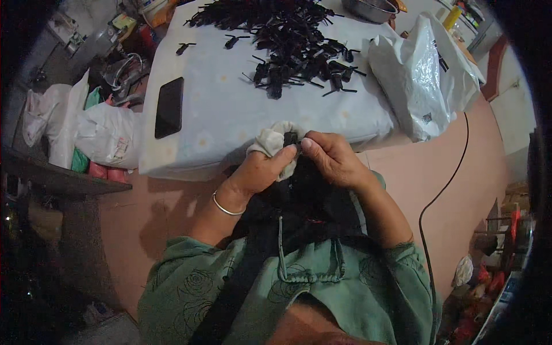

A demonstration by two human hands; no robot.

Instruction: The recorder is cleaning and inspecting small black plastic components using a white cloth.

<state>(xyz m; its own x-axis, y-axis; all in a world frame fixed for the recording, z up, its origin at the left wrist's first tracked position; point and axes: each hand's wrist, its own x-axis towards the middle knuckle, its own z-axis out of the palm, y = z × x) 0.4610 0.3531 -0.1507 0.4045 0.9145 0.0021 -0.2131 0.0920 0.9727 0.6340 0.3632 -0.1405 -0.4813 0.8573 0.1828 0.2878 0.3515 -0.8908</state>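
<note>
My left hand [256, 171] is closed around a bunched off-white cloth [269, 141], just off the near edge of the table. A small black plastic piece [291, 138] pokes up from the cloth by the left thumb. From the other side, my right hand [334, 160] pinches at this same piece with thumb and bent forefinger. Its lower part is hidden by the fingers and the dark clothing behind. Farther back lies a heap of similar black pieces [282, 43] with thin stems, several of them scattered loose at its fringe.
The table [213, 92] has a pale flowered cover. A black phone [169, 108] lies on its left side, a crumpled white plastic bag [408, 75] on its right. A metal bowl [371, 8] stands at the back. Stuffed bags [109, 133] fill a left shelf; a black cable [428, 207] hangs at right.
</note>
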